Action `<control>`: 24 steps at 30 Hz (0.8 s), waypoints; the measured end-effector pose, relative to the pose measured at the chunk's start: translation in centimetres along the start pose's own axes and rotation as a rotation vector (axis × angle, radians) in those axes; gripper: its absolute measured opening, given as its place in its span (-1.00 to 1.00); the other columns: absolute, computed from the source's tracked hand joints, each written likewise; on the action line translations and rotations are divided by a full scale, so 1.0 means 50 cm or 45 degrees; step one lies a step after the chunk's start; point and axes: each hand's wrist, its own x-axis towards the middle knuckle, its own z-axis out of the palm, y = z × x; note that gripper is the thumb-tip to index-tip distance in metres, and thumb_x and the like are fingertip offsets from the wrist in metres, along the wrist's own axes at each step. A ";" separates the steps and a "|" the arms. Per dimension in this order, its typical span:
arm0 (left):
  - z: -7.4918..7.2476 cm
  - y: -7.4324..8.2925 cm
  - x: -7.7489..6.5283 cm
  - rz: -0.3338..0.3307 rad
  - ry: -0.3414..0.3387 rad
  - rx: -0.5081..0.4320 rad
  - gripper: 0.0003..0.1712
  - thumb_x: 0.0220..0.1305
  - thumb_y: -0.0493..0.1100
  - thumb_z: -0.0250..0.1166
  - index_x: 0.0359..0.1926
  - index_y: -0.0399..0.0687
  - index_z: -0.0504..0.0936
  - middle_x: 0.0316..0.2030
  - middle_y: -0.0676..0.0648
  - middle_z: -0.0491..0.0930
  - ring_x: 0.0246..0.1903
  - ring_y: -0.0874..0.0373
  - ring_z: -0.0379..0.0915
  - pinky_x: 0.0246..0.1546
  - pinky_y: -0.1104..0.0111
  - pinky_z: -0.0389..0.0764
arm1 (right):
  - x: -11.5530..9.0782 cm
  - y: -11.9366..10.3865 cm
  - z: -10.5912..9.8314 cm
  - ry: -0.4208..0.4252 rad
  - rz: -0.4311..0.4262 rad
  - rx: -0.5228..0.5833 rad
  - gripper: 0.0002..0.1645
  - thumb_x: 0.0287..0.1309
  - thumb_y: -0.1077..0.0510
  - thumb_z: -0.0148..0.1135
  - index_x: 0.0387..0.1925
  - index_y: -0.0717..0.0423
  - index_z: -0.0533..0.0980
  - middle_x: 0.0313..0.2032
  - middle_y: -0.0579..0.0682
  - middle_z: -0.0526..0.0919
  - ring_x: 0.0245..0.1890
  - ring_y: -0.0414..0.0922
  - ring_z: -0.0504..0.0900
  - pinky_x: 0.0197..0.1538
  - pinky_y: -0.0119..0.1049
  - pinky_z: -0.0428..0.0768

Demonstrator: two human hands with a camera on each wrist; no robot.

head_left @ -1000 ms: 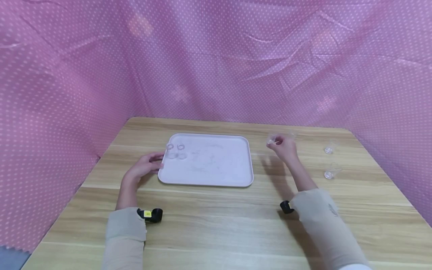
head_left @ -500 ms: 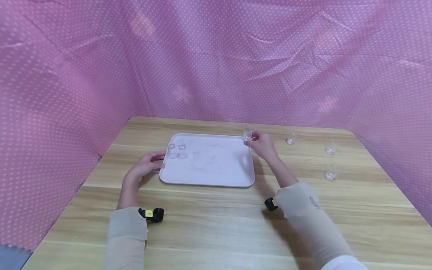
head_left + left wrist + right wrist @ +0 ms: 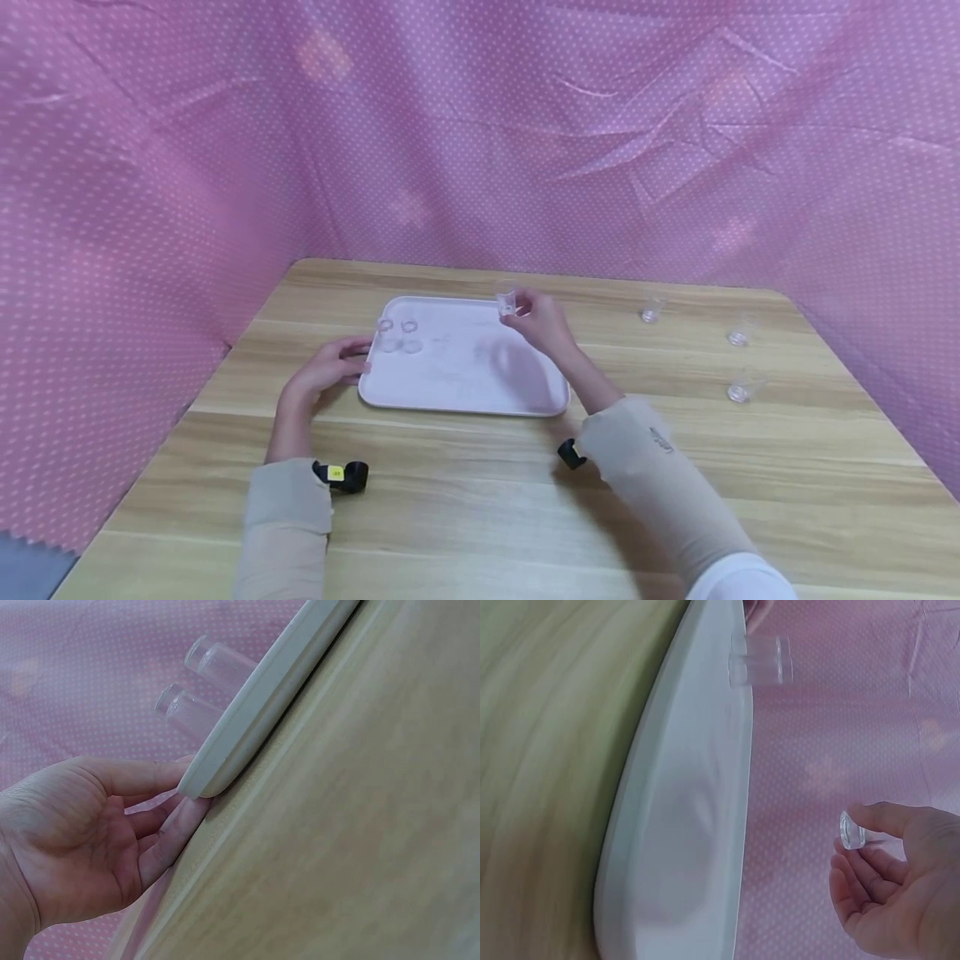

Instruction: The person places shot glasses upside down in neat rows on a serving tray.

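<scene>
In the head view my right hand (image 3: 543,323) pinches a small clear shot glass (image 3: 507,303) between thumb and fingers, above the far right part of a white tray (image 3: 465,367). The right wrist view shows the thick base of this glass (image 3: 851,831) by the thumb. My left hand (image 3: 82,832) holds the tray's left rim, thumb and fingers at its edge. Two more clear glasses stand side by side on the tray's left end, a left glass (image 3: 386,335) and a right glass (image 3: 410,336). They appear to be mouth down, with thick ends up.
On the wooden table (image 3: 450,508), right of the tray, stand a far glass (image 3: 650,312), a middle glass (image 3: 738,335) and a near glass (image 3: 742,388), apart from each other. Pink dotted cloth (image 3: 480,150) hangs behind and beside the table.
My right hand has carried the shot glass leftward from the table at the right to above the tray. The left hand stays at the tray's left rim.
</scene>
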 end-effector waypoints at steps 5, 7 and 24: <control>0.001 -0.001 0.002 -0.006 0.003 -0.003 -0.31 0.18 -0.42 0.12 0.31 -0.43 0.07 0.22 -0.42 0.15 0.03 -0.18 0.29 -0.10 0.27 0.54 | 0.007 -0.015 0.023 -0.019 -0.045 -0.016 -0.64 -0.01 0.23 0.33 -0.15 0.33 0.52 -0.26 0.13 0.63 -0.37 -0.06 0.57 -0.39 -0.35 0.57; 0.001 -0.001 0.002 -0.006 0.003 -0.011 -0.31 0.18 -0.43 0.12 0.31 -0.43 0.08 0.22 -0.41 0.15 0.03 -0.18 0.29 -0.10 0.28 0.54 | 0.010 -0.019 0.032 -0.037 -0.057 -0.019 -0.66 0.00 0.22 0.32 -0.17 0.31 0.53 -0.27 0.11 0.63 -0.42 -0.09 0.55 -0.45 -0.38 0.54; -0.003 -0.002 0.004 -0.005 -0.001 -0.009 -0.31 0.19 -0.41 0.12 0.31 -0.42 0.07 0.23 -0.40 0.15 0.04 -0.18 0.29 -0.09 0.27 0.53 | 0.016 -0.032 0.081 -0.109 -0.136 -0.043 -0.66 0.02 0.23 0.31 -0.13 0.26 0.51 -0.28 0.10 0.61 -0.36 -0.05 0.58 -0.29 -0.31 0.55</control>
